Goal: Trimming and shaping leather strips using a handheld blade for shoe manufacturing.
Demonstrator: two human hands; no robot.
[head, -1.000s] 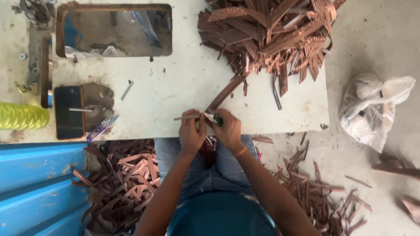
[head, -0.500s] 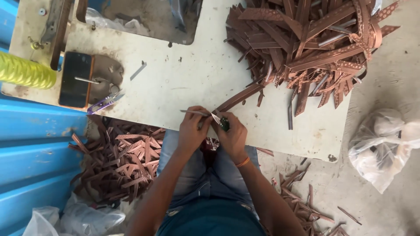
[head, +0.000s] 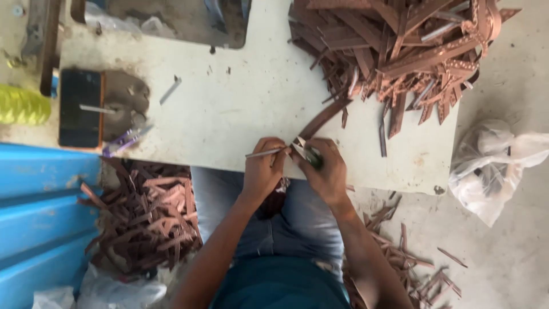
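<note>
At the near edge of a worn white table (head: 240, 109) my two hands meet. My left hand (head: 263, 171) grips a thin grey metal strip (head: 264, 153) that points left. My right hand (head: 327, 170) is closed around a small dark green-handled tool (head: 313, 159), pressed against the end of a long brown strip (head: 323, 119) that runs up toward a big heap of brown strips (head: 400, 46) at the table's far right. My knees in blue jeans show under the table edge.
A black phone (head: 80, 106) lies on the table's left end next to a dark stain and a purple-handled tool (head: 123, 140). Brown offcuts (head: 143, 217) cover the floor at left and lower right. A white plastic bag (head: 492, 166) sits at right, blue sheeting (head: 40, 217) at left.
The view has shifted and tilted, so the table sits more to the left and closer. My hands stay together at the table edge on the same strip and tool.
</note>
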